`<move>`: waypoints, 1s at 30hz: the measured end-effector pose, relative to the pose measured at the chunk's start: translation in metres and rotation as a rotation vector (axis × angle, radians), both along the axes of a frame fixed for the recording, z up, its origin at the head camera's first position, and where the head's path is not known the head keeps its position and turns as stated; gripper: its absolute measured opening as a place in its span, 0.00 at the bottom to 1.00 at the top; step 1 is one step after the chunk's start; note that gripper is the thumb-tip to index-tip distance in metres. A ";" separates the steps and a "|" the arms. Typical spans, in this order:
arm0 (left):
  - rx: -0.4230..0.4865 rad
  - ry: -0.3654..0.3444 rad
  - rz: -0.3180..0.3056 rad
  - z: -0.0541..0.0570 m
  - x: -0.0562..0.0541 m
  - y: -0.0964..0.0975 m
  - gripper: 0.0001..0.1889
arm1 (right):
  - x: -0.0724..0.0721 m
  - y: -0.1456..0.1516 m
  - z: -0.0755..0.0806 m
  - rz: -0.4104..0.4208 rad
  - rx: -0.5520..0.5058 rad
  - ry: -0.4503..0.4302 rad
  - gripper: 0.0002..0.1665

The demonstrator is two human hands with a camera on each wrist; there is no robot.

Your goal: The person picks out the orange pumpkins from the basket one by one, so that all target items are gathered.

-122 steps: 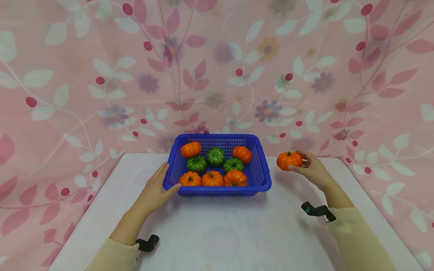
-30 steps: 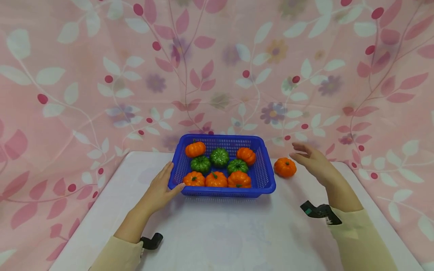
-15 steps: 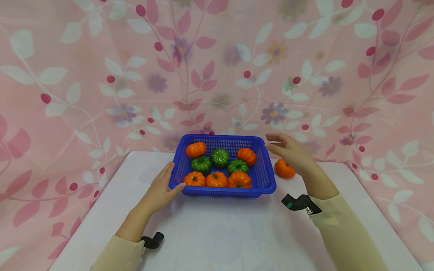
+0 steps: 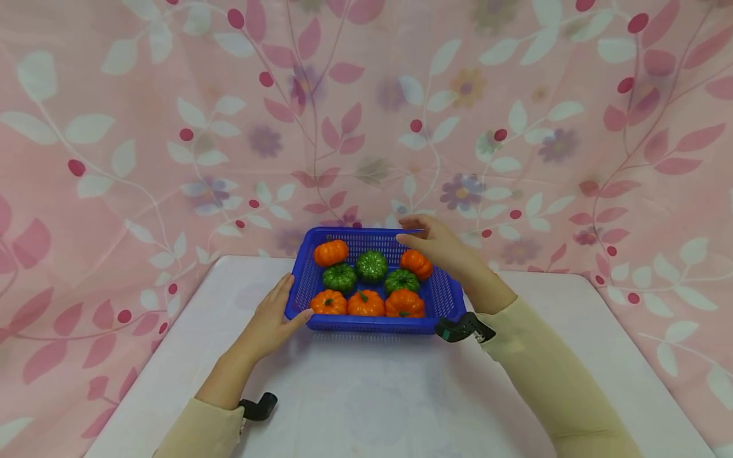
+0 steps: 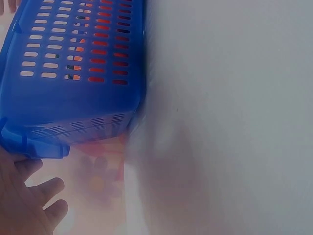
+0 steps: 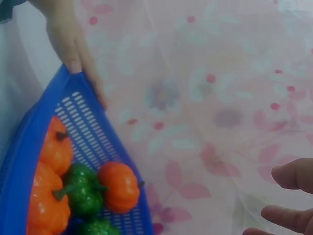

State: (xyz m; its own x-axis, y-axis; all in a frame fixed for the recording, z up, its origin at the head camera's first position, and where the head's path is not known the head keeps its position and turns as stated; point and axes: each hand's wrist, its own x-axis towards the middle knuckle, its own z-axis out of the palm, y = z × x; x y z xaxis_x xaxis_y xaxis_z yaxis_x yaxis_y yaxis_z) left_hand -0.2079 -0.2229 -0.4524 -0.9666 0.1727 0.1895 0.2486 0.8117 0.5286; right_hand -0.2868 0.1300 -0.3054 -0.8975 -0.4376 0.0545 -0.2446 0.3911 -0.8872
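My left hand (image 4: 272, 321) rests against the left side of a blue plastic basket (image 4: 372, 324). Its fingers lie straight along the outside, and the thumb touches the front left corner of the rim. Over the back right part of the basket hovers my right hand (image 4: 443, 248), fingers loosely extended and holding nothing. Inside lie small pumpkins: orange ones along the front, such as the middle one (image 4: 366, 304), green ones behind, such as one (image 4: 371, 266), and an orange one (image 4: 331, 253) at back left. Another orange pumpkin (image 4: 417, 263) sits just below my right hand.
A white-covered table (image 4: 366, 394) bears the basket, and a pink floral cloth (image 4: 366, 114) hangs right behind it. An orange pumpkin right of the basket is almost wholly hidden behind my right forearm. Both wrists carry black camera mounts.
Earlier my right hand held an orange pumpkin, then released it right of the basket. Since then it has moved left, over the basket. My left hand has stayed at the basket's side.
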 end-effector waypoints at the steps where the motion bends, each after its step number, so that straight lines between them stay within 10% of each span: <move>1: 0.002 -0.002 0.000 0.000 0.000 0.000 0.49 | -0.001 -0.006 -0.001 0.012 0.005 -0.005 0.32; 30: 0.016 0.003 0.007 0.001 0.001 0.002 0.48 | -0.067 -0.126 -0.048 -0.023 0.166 -0.057 0.42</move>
State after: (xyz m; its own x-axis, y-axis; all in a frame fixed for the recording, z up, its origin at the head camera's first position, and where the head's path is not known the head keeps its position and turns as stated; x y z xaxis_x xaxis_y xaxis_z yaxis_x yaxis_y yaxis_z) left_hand -0.2069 -0.2208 -0.4514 -0.9672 0.1633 0.1946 0.2447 0.8047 0.5409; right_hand -0.3534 0.0040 -0.3533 -0.9068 -0.4161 -0.0679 -0.1854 0.5382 -0.8222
